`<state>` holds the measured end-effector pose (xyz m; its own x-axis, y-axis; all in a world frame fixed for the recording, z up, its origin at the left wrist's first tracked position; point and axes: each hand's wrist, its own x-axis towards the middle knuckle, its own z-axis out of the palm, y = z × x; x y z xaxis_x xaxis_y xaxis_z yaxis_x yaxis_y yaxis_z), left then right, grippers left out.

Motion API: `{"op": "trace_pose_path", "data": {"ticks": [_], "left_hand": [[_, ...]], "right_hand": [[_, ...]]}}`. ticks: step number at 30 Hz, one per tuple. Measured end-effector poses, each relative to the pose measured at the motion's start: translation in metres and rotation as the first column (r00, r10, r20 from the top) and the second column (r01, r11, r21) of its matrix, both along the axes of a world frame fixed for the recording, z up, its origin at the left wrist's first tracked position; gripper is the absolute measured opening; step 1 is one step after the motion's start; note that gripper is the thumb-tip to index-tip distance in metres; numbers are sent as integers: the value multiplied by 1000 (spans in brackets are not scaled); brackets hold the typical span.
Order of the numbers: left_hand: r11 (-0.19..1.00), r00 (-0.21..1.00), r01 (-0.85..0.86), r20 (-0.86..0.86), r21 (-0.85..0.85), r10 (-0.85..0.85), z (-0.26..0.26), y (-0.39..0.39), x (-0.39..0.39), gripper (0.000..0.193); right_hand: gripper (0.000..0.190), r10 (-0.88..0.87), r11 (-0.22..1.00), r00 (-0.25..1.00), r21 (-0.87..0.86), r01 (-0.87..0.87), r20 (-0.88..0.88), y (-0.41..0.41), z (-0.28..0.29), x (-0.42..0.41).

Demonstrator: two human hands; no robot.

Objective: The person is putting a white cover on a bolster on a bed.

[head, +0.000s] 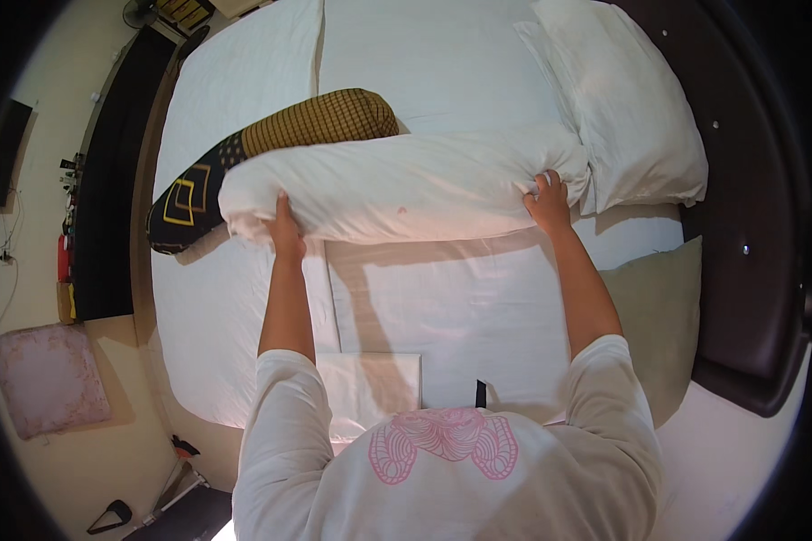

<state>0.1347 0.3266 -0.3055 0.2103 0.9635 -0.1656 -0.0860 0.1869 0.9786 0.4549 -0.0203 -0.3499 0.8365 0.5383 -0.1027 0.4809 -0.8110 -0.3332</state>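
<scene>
A long bolster pillow in a white cover lies across the bed in front of me. My left hand grips its left end, the thumb on top and the fingers hidden beneath. Near the right end, my right hand pinches the white cloth, fingers curled into it. Behind the white bolster rests a second bolster, dark with yellow squares at one end and gold-brown checks at the other. A white pillow touches or nearly touches the white bolster's right end.
White sheets cover the bed. A grey-green pillow lies at my right, by the dark padded headboard with studs. A folded white cloth is close to my body. To the left stand a long black surface and a pinkish square cushion.
</scene>
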Motion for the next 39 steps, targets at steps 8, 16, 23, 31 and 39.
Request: {"op": "trace_pose_path", "data": {"ticks": [8,16,23,31,39], "left_hand": [[985,949,-86,-290,147,126,-33,28,-5,87],[879,411,-416,-815,232,409,-48,-50,-38,73],[686,487,428,-790,588,373,37,-24,75,60],[634,-110,754,-920,170,377,33,51,167,53],[719,359,452,-846,528,395,84,126,88,26]], "right_hand": [[50,15,993,999,117,-19,31,12,-12,-5],[75,104,993,984,-38,-111,-141,-5,10,-17],[76,118,980,983,-143,-138,-142,5,13,-9],[73,97,965,984,-228,-130,-148,7,12,-16],[71,103,971,984,-199,-132,-147,-4,9,-6]]}}
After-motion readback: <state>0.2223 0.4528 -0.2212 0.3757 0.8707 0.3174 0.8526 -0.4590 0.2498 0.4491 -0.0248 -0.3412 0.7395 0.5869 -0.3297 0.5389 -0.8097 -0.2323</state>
